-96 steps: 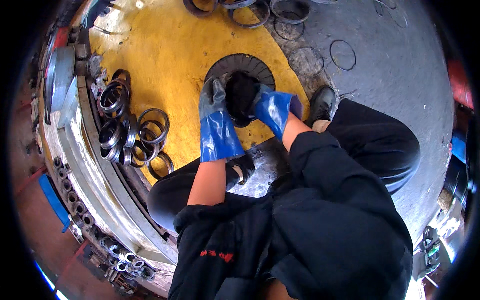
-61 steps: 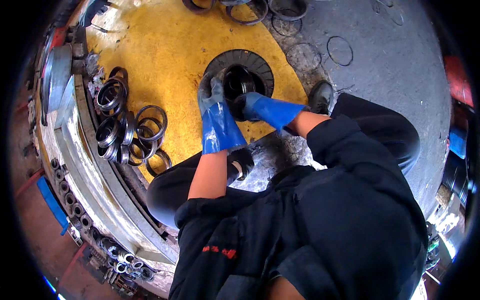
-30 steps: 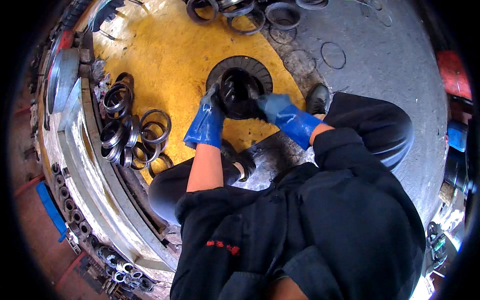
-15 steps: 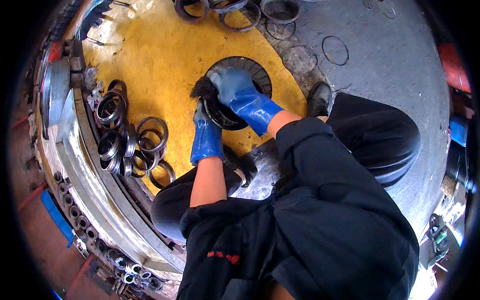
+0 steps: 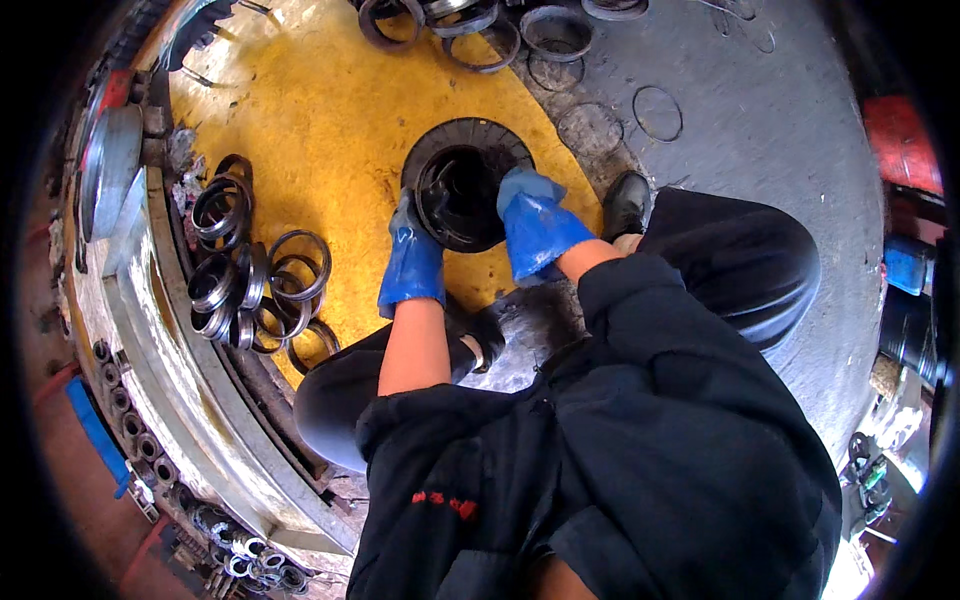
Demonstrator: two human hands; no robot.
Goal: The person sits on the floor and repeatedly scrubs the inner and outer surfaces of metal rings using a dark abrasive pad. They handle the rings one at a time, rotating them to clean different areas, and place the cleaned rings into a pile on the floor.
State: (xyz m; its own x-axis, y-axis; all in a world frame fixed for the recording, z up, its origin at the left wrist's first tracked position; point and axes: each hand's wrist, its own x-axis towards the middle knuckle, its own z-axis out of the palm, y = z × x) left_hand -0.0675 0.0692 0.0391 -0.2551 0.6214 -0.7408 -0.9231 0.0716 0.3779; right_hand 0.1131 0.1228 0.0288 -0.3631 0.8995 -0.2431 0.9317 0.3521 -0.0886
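A black round part with a wide ribbed flange (image 5: 425,150) and a deep hollow middle is tilted in front of me. My left hand (image 5: 408,235), in a blue rubber glove, is closed on the left edge of its near rim. At the right side of the opening is my right hand (image 5: 530,205), gloved the same way, its fingers bent inward. Against those fingertips a dark shaggy rag (image 5: 497,162) shows faintly at the inner wall. The black-on-black hides where the rag ends and how the fingers wrap it.
Dark metal rings (image 5: 215,290) lie piled on the yellow floor (image 5: 320,130) at left. More large rings (image 5: 480,45) sit at the far side, with a thin ring (image 5: 657,113) on grey floor. A metal frame edge (image 5: 190,380) curves along the left. My shoe (image 5: 627,205) is close by.
My right hand has moved from across the top of the part to its right side, uncovering the hollow middle. The dark rag has gone from the left edge to the right. My left hand keeps its hold.
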